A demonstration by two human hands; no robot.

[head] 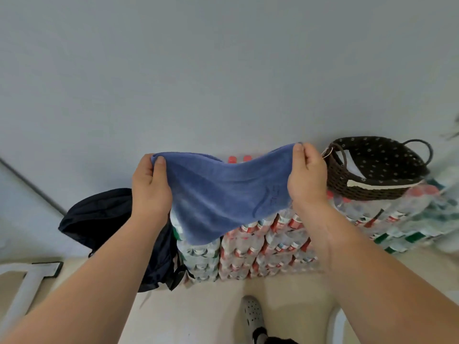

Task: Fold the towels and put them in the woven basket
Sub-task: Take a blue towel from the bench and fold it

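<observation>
Left hand (151, 187) and right hand (308, 177) each pinch a top corner of the towel (223, 194), holding it spread in the air.

Both hands are closed on the cloth, thumb pressing it against curled fingers. The towel hangs between them in front of the bottle packs (260, 249), over the stack's top left part. The basket (367, 189) sits on the stack's top right end, just beside the right hand, and no towel shows inside it from this angle. The task looks to be at an early stage, since this towel has yet to be folded small and laid in. I cannot tell whether it is already doubled. It is blue, soft and limp. Its top edge sags in the middle, its lower left hangs lowest, and a faint stitched mark sits near its right side.
</observation>
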